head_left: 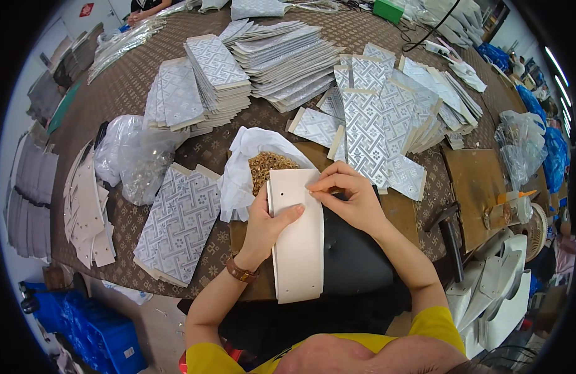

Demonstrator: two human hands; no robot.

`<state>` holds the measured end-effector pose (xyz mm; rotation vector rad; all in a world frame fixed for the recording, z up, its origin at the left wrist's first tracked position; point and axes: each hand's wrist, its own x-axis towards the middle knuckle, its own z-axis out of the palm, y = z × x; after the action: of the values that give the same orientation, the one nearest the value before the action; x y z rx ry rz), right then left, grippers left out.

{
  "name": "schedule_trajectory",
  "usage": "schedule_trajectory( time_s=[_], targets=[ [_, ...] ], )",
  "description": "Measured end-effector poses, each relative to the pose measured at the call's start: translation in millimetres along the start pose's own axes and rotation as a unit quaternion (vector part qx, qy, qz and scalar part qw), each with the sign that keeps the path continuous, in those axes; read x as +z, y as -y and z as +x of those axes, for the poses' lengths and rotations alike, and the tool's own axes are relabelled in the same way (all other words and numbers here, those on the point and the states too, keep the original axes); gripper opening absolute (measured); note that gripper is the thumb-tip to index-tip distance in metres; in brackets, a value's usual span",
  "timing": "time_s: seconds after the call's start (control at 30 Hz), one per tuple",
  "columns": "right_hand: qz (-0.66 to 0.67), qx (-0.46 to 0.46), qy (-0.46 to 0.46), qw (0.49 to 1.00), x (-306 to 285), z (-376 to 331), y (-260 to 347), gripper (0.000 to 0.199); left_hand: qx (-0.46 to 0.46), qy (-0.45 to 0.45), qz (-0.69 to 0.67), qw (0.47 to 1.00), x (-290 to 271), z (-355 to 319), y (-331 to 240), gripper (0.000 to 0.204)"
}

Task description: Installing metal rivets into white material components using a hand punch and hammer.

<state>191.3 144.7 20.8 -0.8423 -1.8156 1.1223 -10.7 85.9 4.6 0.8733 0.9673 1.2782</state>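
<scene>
A long cream panel (299, 249) with small holes near its ends stands in front of me, its lower end toward my body. My left hand (263, 225) grips its left edge, thumb across the face. At the upper right corner of the panel, my right hand (350, 194) has thumb and forefinger pinched together; whatever is between them is too small to make out. Just behind the panel, small gold-coloured metal pieces (267, 163) fill an opened white plastic bag (238, 156). A black padded surface (356, 258) lies beneath my right forearm.
Stacks of grey-and-white patterned panels (282, 59) cover the table's far side, with more (179, 221) at left. Cream pieces (88, 209) lie at the left edge. A hammer (449, 237) rests at right, near a jar with a brush (499, 215). Another person (144, 7) sits far left.
</scene>
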Motion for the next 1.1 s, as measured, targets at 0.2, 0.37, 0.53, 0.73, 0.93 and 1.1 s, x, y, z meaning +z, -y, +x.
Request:
schedule_trajectory(
  time_s=[0.2,0.37,0.53,0.73,0.93,1.1],
  targets=[
    [0.018,0.033,0.028,0.999,1.3,-3.9,5.7,0.015,-0.024,-0.015,0.016,0.999,-4.4,2.9,-0.1,0.04],
    [-0.032,-0.003,0.059,0.998,1.6,-3.7,-3.6,0.015,-0.063,0.01,0.004,0.998,-12.4,6.7,2.9,0.036],
    [-0.078,-0.052,0.053,0.994,3.2,-7.2,-1.9,0.014,-0.106,0.008,-0.028,0.994,-12.1,7.9,2.6,0.035],
    [-0.062,-0.046,0.045,0.996,5.1,-4.8,-8.4,0.01,-0.1,0.011,-0.005,0.995,-15.2,7.6,8.2,0.035],
    [-0.046,-0.018,0.051,0.997,3.7,-5.3,-7.7,0.01,-0.098,-0.006,-0.005,0.995,-11.9,7.7,7.6,0.036],
    [-0.063,-0.028,0.047,0.996,6.0,-5.3,-4.5,0.011,-0.101,-0.012,-0.008,0.995,-13.7,8.4,7.0,0.036]
  ],
)
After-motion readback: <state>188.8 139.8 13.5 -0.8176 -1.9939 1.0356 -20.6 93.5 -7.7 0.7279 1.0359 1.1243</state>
